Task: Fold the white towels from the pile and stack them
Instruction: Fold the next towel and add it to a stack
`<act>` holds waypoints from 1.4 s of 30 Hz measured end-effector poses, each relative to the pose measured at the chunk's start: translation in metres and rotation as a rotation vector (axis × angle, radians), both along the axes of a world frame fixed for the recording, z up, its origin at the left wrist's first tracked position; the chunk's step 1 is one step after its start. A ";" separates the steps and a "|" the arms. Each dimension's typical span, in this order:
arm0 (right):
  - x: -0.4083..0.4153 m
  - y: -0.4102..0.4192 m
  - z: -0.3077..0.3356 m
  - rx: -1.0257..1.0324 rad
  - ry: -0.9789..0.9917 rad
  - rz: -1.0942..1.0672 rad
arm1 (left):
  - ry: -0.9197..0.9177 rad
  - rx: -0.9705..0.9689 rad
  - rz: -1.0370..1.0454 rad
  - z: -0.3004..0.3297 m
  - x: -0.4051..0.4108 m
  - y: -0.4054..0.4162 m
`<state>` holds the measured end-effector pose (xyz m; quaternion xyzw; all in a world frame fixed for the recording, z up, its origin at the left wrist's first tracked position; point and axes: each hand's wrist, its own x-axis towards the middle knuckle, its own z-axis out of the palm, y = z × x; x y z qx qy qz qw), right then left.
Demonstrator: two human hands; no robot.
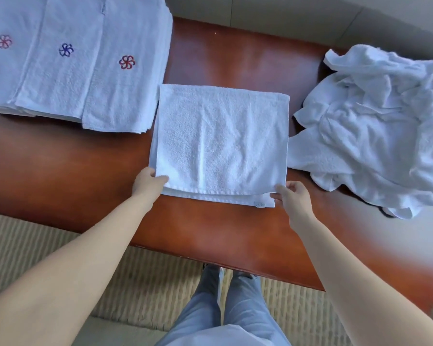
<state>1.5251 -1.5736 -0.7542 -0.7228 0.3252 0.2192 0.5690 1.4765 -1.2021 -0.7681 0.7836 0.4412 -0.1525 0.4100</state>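
We noted the left hand (149, 182) and right hand (289, 196) each pinching a near corner of the half-folded towel (218, 141) mid-table (235, 58), likely aligning edges between stack (68, 71) and pile (380, 126)

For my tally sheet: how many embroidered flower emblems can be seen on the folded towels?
3, all on the folded white terry towels at far left: reddish flower leftmost, blue flower middle, red-and-blue flower right. Lower layers may hide more.
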 end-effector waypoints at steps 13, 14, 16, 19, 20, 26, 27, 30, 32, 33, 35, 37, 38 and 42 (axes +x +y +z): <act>-0.050 0.008 -0.027 -0.251 0.016 0.243 | 0.112 0.223 -0.228 -0.026 -0.038 0.043; -0.051 0.008 -0.025 -0.289 0.002 0.263 | 0.099 0.251 -0.235 -0.027 -0.039 0.043; -0.053 0.010 -0.021 -0.367 -0.039 0.274 | 0.076 0.270 -0.224 -0.029 -0.043 0.041; -0.051 0.012 -0.021 -0.501 -0.113 0.301 | 0.065 0.254 -0.241 -0.029 -0.040 0.037; -0.049 0.013 -0.023 -0.529 -0.103 0.307 | 0.072 0.248 -0.243 -0.028 -0.038 0.036; -0.034 0.019 -0.024 -0.423 0.029 0.202 | 0.071 0.123 -0.113 -0.026 -0.028 0.033; -0.031 0.017 -0.023 -0.363 0.052 0.134 | 0.077 0.077 -0.077 -0.025 -0.026 0.034; -0.026 0.011 -0.023 -0.235 0.146 0.101 | 0.084 -0.033 -0.028 -0.029 -0.027 0.036; -0.024 0.007 -0.021 -0.197 0.191 0.134 | 0.054 -0.127 0.055 -0.025 -0.027 0.034; -0.021 0.006 -0.017 -0.172 0.202 0.107 | 0.022 -0.183 0.126 -0.019 -0.026 0.032; -0.014 0.002 -0.001 -0.069 0.190 0.021 | -0.063 -0.297 0.262 -0.001 -0.020 0.031; 0.001 0.001 0.025 0.053 0.145 -0.054 | -0.129 -0.363 0.355 0.028 -0.009 0.031; 0.012 0.002 0.040 0.095 0.115 -0.073 | -0.156 -0.387 0.388 0.043 -0.002 0.033; 0.065 0.012 0.131 0.190 -0.097 -0.117 | -0.309 -0.561 0.513 0.133 0.048 0.037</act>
